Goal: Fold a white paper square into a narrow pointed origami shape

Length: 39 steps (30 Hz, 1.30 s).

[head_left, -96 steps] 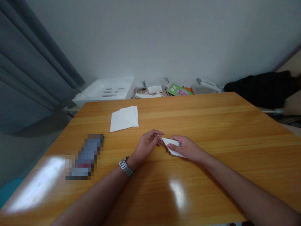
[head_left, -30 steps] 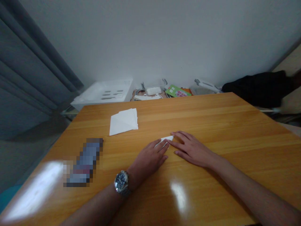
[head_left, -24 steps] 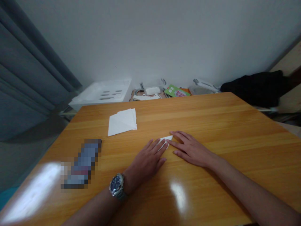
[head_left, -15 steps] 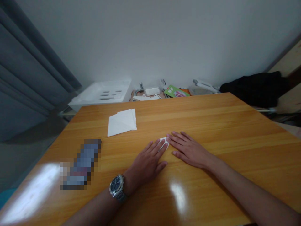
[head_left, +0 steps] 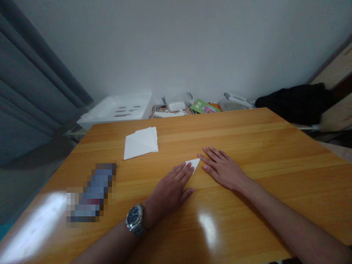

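A small piece of white paper (head_left: 194,164) lies on the wooden table (head_left: 247,135), its pointed corner showing past my fingertips. My left hand (head_left: 173,185) rests flat over it, fingers stretched out, covering most of the paper; a metal watch (head_left: 135,219) is on that wrist. Just right of the paper's tip, my right hand (head_left: 224,169) is spread open, palm down at the tabletop, its index fingertip beside the tip. Whether that fingertip touches the paper I cannot tell.
Folded white sheets (head_left: 140,143) lie at the table's left rear. A blurred-out flat dark object (head_left: 95,192) is at the left. Beyond the far edge are a white foam tray (head_left: 115,108), a green booklet (head_left: 205,106) and black cloth (head_left: 294,104).
My right hand has slid a little to the right and away from me, off the paper, uncovering its pointed tip. My left hand stays on the paper. The view has shifted slightly.
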Tool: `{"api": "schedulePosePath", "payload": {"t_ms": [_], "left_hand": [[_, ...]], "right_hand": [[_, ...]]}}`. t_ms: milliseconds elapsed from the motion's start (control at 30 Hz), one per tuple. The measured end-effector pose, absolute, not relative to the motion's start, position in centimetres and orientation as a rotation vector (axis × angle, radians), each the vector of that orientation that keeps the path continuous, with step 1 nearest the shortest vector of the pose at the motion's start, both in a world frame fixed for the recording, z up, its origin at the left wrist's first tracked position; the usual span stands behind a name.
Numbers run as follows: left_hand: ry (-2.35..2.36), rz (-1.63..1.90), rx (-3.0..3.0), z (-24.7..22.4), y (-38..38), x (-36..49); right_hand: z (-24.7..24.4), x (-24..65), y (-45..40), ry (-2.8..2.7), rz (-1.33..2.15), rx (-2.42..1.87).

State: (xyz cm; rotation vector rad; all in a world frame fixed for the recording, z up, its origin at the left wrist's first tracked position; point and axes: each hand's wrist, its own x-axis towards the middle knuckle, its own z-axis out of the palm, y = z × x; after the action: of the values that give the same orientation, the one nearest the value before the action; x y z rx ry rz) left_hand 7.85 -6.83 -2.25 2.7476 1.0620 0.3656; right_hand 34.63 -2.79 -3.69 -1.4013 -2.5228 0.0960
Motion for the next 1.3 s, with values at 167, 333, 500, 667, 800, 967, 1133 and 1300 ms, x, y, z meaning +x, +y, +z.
{"api": "schedulePosePath", "payload": {"t_ms": [167,333,500,667,800,967,1133,1300], "left_hand": [[1.04,0.357,2.769,-2.0,-6.2,7.6],[1.01,0.313,2.783,-1.8,-5.2,7.5],[0.998,0.271,2.798,-1.9,-5.0,7.6],[1.022,0.272,2.804,-1.9,-5.5,7.4],[1.074,0.255,2.805,-1.9,-6.0,6.8],[1.136,0.206,2.826,-1.9,-6.1,6.2],[1.208,0.224,2.859,-2.0,-5.7,5.5],[1.279,0.179,2.91,-1.4,-6.2,5.2]], "right_hand": [[-3.3,34.6,-2.7,-2.486,0.101,-1.401],[-2.5,33.9,-3.3,-2.574,0.182,-1.195],[-3.1,33.1,-3.8,-2.684,0.255,-1.1],[-3.3,33.2,-3.8,-2.684,0.266,-1.113],[-2.9,33.1,-3.9,-2.69,0.251,-1.144],[-2.9,33.1,-3.9,-2.686,0.231,-1.221],[-3.1,33.3,-3.8,-2.653,0.2,-1.328],[-3.0,33.3,-3.8,-2.658,0.202,-1.349]]}}
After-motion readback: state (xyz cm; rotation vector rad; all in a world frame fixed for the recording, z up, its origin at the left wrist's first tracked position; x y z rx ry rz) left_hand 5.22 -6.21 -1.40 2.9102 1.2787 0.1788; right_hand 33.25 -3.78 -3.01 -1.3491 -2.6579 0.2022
